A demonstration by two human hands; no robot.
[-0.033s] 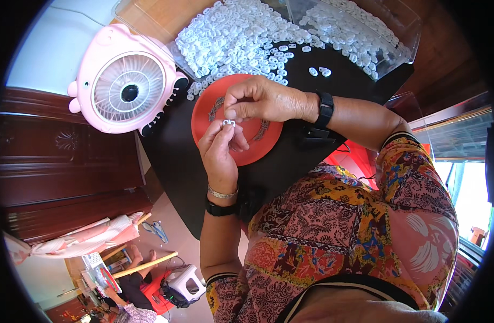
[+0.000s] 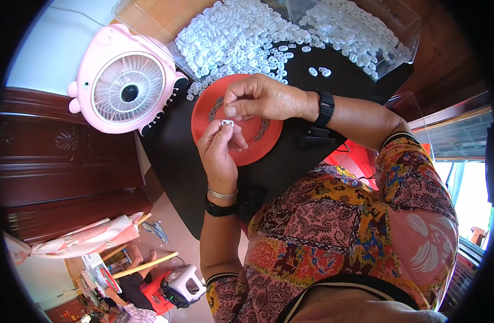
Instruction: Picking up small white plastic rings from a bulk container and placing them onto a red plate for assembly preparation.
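Observation:
Over an orange-red round dish point(image 2: 266, 148), my left hand point(image 2: 219, 153) pinches a small white plastic piece point(image 2: 227, 123) between thumb and fingertips. Just above it, the thumb and fingers of my right hand point(image 2: 260, 99) are pinched together; whatever lies between them is too small or hidden to make out. A slight gap shows between the right fingertips and the white piece. Small greyish metal parts point(image 2: 262, 129) lie in a ring on the dish, partly covered by my hands. Beyond the dish spreads a heap of small white oval pieces point(image 2: 231, 37).
More white pieces fill a clear plastic bin point(image 2: 389, 62) at the far right, and a few lie loose point(image 2: 319, 71) on the black table point(image 2: 174, 177). A pink animal-shaped fan point(image 2: 123, 81) stands at left. Another person point(image 2: 134, 285) sits at lower left beside a white stool point(image 2: 185, 282).
The right fingertips have lifted very slightly from the white piece, which has shifted a touch left with my left hand. Everything else looks the same.

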